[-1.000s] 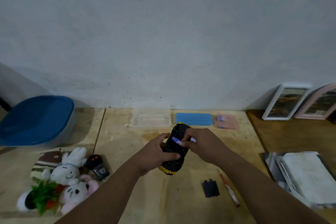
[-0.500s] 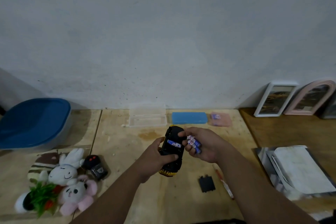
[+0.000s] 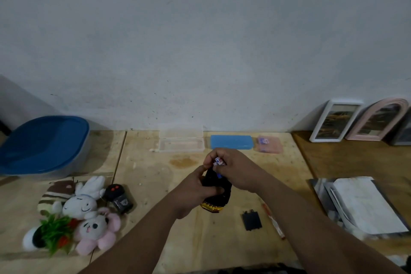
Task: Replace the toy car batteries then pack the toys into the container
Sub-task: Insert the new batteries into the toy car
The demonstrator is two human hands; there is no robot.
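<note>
My left hand (image 3: 195,187) grips a black and yellow toy car (image 3: 219,198) held upside down above the table's middle. My right hand (image 3: 235,168) is curled over the car's far end and pinches small white and blue batteries (image 3: 219,161) between its fingertips. The black battery cover (image 3: 251,220) lies on the wood to the right, beside a red screwdriver (image 3: 272,220). A black remote (image 3: 119,198) with red buttons lies at the left next to several plush toys (image 3: 82,213). The blue-lidded container (image 3: 44,142) stands at the far left.
Along the back wall lie a clear open case (image 3: 181,143), a blue case (image 3: 231,142) and a pink pack (image 3: 270,144). Picture frames (image 3: 335,121) lean at the right, above a stack of papers (image 3: 364,204). A plywood table (image 3: 155,184) bears everything.
My right hand has lifted batteries out of the car and now holds them bunched over the car's far end. The view has shifted slightly; the left hand keeps its grip.
</note>
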